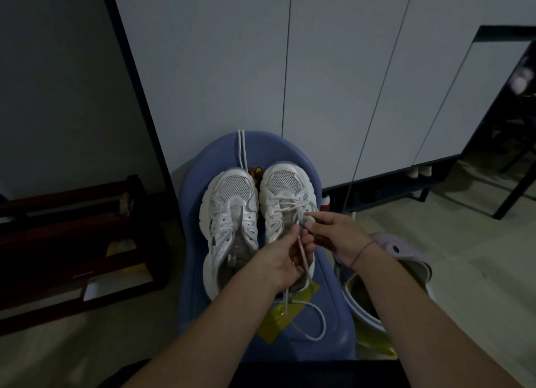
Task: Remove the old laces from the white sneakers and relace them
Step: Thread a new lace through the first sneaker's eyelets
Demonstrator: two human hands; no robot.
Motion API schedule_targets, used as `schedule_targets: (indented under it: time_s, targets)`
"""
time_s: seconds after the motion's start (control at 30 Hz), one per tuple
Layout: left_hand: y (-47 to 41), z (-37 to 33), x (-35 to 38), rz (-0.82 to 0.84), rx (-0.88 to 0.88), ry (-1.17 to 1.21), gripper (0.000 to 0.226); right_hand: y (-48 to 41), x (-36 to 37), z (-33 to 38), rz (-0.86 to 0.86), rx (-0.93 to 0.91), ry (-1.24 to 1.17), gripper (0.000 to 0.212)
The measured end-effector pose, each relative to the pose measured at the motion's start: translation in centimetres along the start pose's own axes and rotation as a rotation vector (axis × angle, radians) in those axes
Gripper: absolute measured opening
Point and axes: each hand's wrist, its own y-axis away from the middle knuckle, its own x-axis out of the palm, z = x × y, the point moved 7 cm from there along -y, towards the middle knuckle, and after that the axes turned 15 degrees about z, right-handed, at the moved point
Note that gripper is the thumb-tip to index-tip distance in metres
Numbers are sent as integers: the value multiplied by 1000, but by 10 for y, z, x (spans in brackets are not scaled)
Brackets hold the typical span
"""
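Observation:
Two white sneakers stand side by side on a blue stool (327, 315), toes pointing away from me. The left sneaker (232, 213) has no lace in its eyelets. The right sneaker (285, 196) has a white lace (287, 206) crossing its front eyelets. My left hand (278, 260) pinches a strand of that lace over the right sneaker's opening. My right hand (336, 233) pinches the lace at the sneaker's right side, near an upper eyelet. Loose lace loops (319, 326) down onto the stool. Another white lace (242, 149) lies at the stool's far edge.
A yellow plastic wrapper (278, 321) lies on the stool under the lace. A pale bin with a yellow liner (365, 303) sits to the right, a lilac item (397, 248) behind it. A dark wooden rack (72, 242) stands at left, white cabinet doors (333, 83) behind.

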Motion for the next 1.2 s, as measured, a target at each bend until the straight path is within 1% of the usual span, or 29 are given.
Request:
schedule_targets:
  time_s: [0.1, 0.17, 0.2, 0.23, 0.33, 0.37, 0.4, 0.43, 0.5, 0.57, 0.67, 0.7, 0.77, 0.87, 0.93, 1.0, 1.07, 1.13, 1.2]
  targets:
    - [-1, -3, -1, -14, 61, -26, 23, 1, 0, 0, -6, 6, 6, 15]
    - [2, -5, -1, 22, 62, -143, 22, 1, 0, 1, -11, 15, -5, 17]
    - [4, -5, 2, 70, 33, -235, 22, 2, 0, 2, -14, 17, -11, 18]
    - [8, -3, 5, 142, -31, -353, 21, 2, 1, 2, -19, 19, -13, 18]
    - [26, 17, 13, 445, -353, -839, 20, 3, 2, 3, -31, 13, 0, 18]
    - [32, 23, 13, 533, -435, -937, 20, 3, 2, 3, -34, 8, 1, 18]
    - [35, 26, 11, 579, -481, -976, 20, 4, 3, 4, -36, 5, 3, 17]
    - [35, 26, 10, 572, -485, -970, 20, 4, 4, 5, -39, 2, 5, 16]
    - [31, 20, 7, 446, -390, -854, 19, 6, 6, 6, -44, 5, 16, 13]
    - [22, 10, 6, 297, -235, -588, 22, 7, 5, 5, -53, 13, 19, 13]
    - [9, -4, 5, 183, -72, -240, 37, 6, 4, 4, -45, 25, 32, 14]
    - [7, -7, 4, 144, -42, -167, 40, 6, 3, 3, -39, 26, 35, 13]
    - [4, -9, 0, 74, -8, -124, 41, 4, 2, 2, -30, 18, 30, 12]
    - [2, -8, -1, 34, 29, -194, 35, 2, 1, 2, -19, 24, 39, 16]
    - [3, -12, 0, 59, 46, -335, 33, 1, 3, 2, -13, 28, 14, 18]
    - [8, -11, 5, 163, -8, -614, 32, 1, 2, 1, -18, 34, 1, 20]
    - [18, 0, 10, 321, -131, -887, 32, 1, 2, 2, -17, 41, 19, 21]
    - [27, 7, 10, 434, -225, -1051, 32, 1, 0, 2, -23, 43, 53, 22]
    - [32, 5, 7, 450, -244, -1106, 32, 2, 1, 2, -38, 43, 52, 21]
